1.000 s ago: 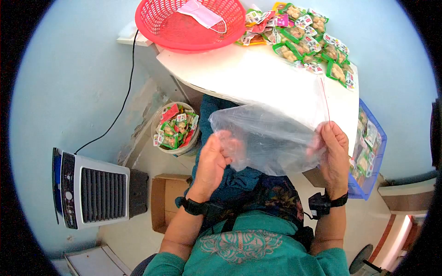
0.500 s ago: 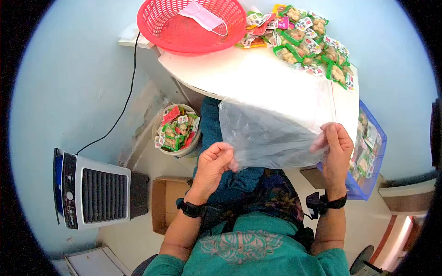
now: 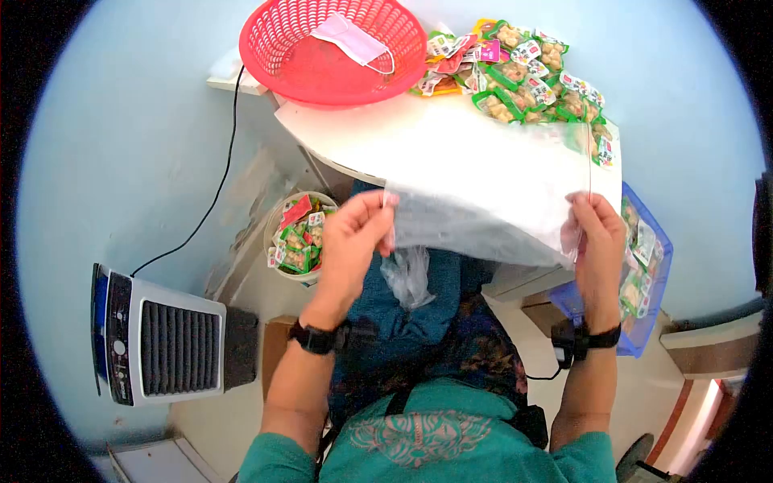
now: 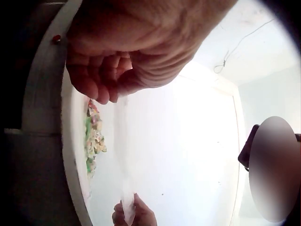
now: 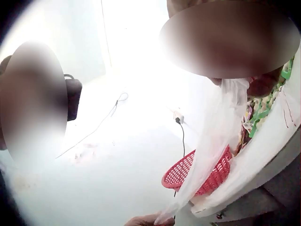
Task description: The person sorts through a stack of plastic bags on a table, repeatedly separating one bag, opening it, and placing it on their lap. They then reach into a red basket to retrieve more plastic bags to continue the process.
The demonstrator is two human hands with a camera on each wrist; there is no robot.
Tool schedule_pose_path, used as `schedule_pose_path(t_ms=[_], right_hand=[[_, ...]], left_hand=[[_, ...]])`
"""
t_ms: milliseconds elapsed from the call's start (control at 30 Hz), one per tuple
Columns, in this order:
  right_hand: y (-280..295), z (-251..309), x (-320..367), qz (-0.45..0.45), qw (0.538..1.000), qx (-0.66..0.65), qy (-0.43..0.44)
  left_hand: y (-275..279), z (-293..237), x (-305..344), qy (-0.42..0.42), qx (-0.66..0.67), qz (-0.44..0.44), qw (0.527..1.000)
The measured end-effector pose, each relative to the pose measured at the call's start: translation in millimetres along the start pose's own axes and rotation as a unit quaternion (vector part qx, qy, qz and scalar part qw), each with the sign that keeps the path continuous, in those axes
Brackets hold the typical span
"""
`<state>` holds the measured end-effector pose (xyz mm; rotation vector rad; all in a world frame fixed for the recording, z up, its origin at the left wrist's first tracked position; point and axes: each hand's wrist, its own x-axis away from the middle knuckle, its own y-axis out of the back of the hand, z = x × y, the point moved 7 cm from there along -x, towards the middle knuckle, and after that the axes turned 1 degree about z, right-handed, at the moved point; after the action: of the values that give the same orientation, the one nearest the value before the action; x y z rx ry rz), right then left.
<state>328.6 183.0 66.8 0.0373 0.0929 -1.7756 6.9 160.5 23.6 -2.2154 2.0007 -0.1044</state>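
A clear plastic bag (image 3: 483,229) is stretched between both hands over the near edge of the white table (image 3: 451,137). My left hand (image 3: 350,245) pinches its left edge between thumb and fingers. At the opposite edge, near a thin red line, my right hand (image 3: 600,241) grips the film. Below the left hand, a crumpled piece of clear plastic (image 3: 408,278) shows over the lap. In the left wrist view the bag (image 4: 123,141) appears as a narrow strip running from the left hand to the right. Blur covers the right hand's upper part in the right wrist view.
Green snack packets (image 3: 531,76) are piled at the table's back right. A red basket (image 3: 278,60) with a pink mask (image 3: 350,39) stands at the back left. A bucket of packets (image 3: 298,241), an air cooler (image 3: 173,338) and a blue crate (image 3: 644,266) surround the table.
Both hands have risen toward the table, the left one most, taking the bag forward and up. The film is now pulled flatter, and crumpled plastic has come into view above the lap.
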Motion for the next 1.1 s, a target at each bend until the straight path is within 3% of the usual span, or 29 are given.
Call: schedule_pose_path(t_ms=[167, 233, 367, 500, 700, 900, 1100], right_hand=[[-3, 0, -52, 0.011, 0.999, -0.021, 0.036], [-9, -10, -69, 0.005, 0.999, -0.026, 0.047], [-18, -28, -86, -0.01, 0.997, 0.055, 0.056], [-27, -25, -79, -0.026, 0.988, 0.146, 0.052], [-26, -34, -79, -0.052, 0.965, 0.234, 0.108], [-28, -43, -79, -0.042, 0.956, 0.274, 0.099], [-31, -45, -78, -0.042, 0.913, 0.393, 0.107]], left_hand=[[-18, -39, -57, -0.042, -0.08, 0.004, 0.996], [-19, -33, -79, -0.044, -0.062, -0.004, 0.997], [-10, -4, -108, -0.07, -0.175, -0.035, 0.981], [-10, 4, -106, -0.142, -0.314, -0.06, 0.937], [-7, -5, -98, -0.147, -0.346, -0.11, 0.92], [-8, 2, -98, -0.154, -0.402, -0.124, 0.894], [-10, 4, -102, -0.174, -0.445, -0.122, 0.87]])
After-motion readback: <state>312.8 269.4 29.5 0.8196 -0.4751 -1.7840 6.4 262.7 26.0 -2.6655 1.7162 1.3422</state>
